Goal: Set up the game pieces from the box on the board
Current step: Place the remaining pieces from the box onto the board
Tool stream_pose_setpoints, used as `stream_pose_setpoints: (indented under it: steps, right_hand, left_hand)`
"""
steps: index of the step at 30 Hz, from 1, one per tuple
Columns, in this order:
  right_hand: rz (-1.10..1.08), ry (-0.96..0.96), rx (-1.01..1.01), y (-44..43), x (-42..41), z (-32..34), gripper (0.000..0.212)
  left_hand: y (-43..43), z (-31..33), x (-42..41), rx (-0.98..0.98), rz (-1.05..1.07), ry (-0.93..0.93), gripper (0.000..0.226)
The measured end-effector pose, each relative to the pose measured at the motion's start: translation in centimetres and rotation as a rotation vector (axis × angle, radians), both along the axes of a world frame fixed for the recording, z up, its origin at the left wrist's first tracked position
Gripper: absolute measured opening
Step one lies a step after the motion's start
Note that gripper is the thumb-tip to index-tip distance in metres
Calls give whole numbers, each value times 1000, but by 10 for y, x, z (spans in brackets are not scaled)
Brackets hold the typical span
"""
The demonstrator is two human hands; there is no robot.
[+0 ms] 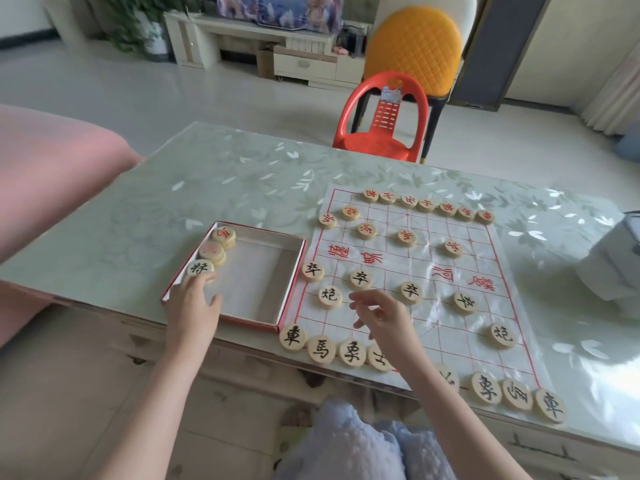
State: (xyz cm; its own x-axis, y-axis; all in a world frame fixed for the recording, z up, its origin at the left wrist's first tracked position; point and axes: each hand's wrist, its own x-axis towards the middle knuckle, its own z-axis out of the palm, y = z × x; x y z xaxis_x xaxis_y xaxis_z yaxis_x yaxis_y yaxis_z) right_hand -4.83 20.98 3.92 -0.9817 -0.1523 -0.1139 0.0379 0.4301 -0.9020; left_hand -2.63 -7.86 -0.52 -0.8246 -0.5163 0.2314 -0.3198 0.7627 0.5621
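Note:
A shallow red-edged box (263, 282) lies on the table, left of the paper board (433, 261). Along the box's left wall sit a red-marked piece (224, 234), a blurred red piece (211, 251) and a black-marked piece (200, 269), some stacked. My left hand (194, 303) reaches into the box, fingertips touching the black-marked piece; I cannot tell if it grips it. My right hand (382, 318) hovers over the board's near left area, fingers apart, holding nothing. Red pieces line the board's far side; black pieces fill the near rows.
The table (225, 178) has a pale green leaf-patterned cover. A red plastic chair (384, 119) and an orange-backed chair (414, 46) stand beyond it. A pink cushion (52, 174) is at the left. A grey-white object (616, 258) sits at the right edge.

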Motion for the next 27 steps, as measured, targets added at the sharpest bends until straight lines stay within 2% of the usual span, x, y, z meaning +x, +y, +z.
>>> stream_pose_setpoints:
  steps: [4, 7, 11, 14, 17, 20, 27]
  right_hand:
    - [27, -17, 2, -22, -5, -2, 19]
    - [44, -30, 14, -31, -9, -7, 20]
    - [60, -32, 35, -42, -14, -11, 20]
    - [81, -21, 28, -60, -18, -11, 20]
    - [148, 6, 34, -97, -26, -12, 20]
    - [238, 17, 48, -149, -38, -20, 25]
    - [357, 54, 220, -247, -56, -42, 45]
  left_hand:
    - [-28, -1, -25, -124, 1, -99, 34]
    - [-40, -5, -38, -212, -37, -184, 41]
    - [-50, -8, -46, -226, -52, -178, 46]
    - [-54, 3, -38, -7, 32, 1, 58]
    - [-58, 16, -16, 236, 97, 197, 59]
    - [-64, 16, 0, 305, 95, 265, 55]
    - [-60, 2, 12, 423, 26, 292, 57]
